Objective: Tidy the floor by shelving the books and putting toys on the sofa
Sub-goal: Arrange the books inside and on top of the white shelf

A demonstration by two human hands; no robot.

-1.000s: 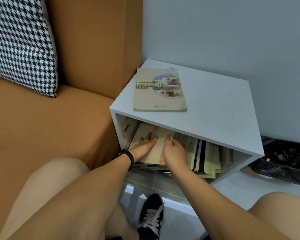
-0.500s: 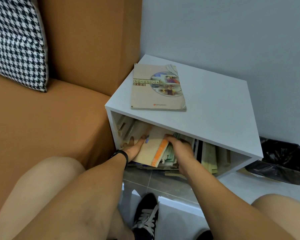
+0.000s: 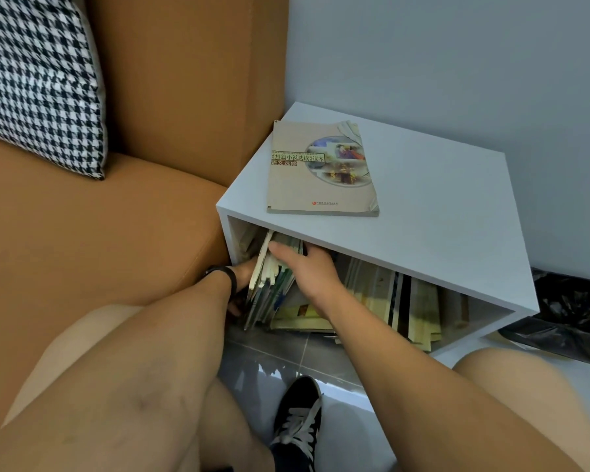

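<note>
The right hand reaches into the open front of the white shelf; its thumb lies along the top edge of a bunch of books and its fingers curl over the far side, so it grips them; the left hand sits low at the left of the same bunch, mostly hidden behind the wrist with the black band, so I cannot tell if its fingers are bent or straight; the bunch stands on its bottom edge at the left end of the shelf, long side up, top leaning left; more books stand to the right, and some lie flat under them; one book lies flat on top of the shelf, cover up, long side running away from the person; the orange sofa is just beside the shelf, with a checked pillow on it.
</note>
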